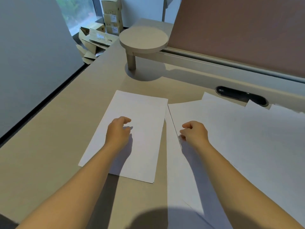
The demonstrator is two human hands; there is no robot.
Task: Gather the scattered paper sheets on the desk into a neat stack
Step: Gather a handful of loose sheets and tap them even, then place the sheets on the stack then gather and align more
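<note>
White paper sheets lie on the beige bench (pixel 49 146). In the centre of the frame a small stack of paper (pixel 145 146) lies squared, and the left hand (pixel 118 131) rests on it with loosely curled fingers, holding nothing. At the right, loose sheets (pixel 239 138) overlap in a wide spread. The right hand (pixel 194 132) pinches the left edge of one loose sheet. Cardboard boxes (pixel 112 15) stand at the upper left.

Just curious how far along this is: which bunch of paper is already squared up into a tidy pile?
The pile under the left hand, the left stack: its edges line up. The sheets on the right still fan out at different angles.
</note>
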